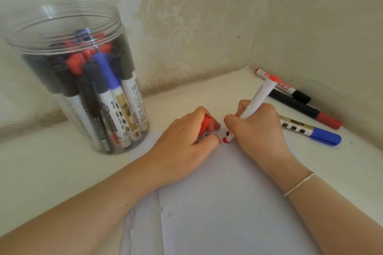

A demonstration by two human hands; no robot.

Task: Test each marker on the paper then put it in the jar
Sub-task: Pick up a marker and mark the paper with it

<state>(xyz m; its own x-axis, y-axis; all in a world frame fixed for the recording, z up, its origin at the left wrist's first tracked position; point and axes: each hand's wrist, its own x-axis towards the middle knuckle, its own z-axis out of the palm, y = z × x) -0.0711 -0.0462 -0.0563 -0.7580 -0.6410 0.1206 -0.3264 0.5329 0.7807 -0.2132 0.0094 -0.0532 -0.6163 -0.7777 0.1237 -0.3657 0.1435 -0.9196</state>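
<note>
Right hand [257, 128] wraps its fingers round a white-barrelled red marker [257, 99] in a writing grip, tip down on the sheet of white paper [217, 203] just ahead of the knuckles, where red and black test scribbles [226, 135] sit; the barrel tilts away from the wrist so the tip bears on the paper. Left hand [186, 141] pinches the red cap [206, 123] and rests on the paper beside the right hand, likely to pin the sheet and keep the cap ready for re-capping. Clear plastic jar [83, 80], open-topped and packed with capped markers, stands on the bench [41, 161] beyond the left hand. Three markers lie beyond the right hand, probably untested: one black-capped [284, 86], one red-capped [304, 108], one blue-capped [310, 130].
</note>
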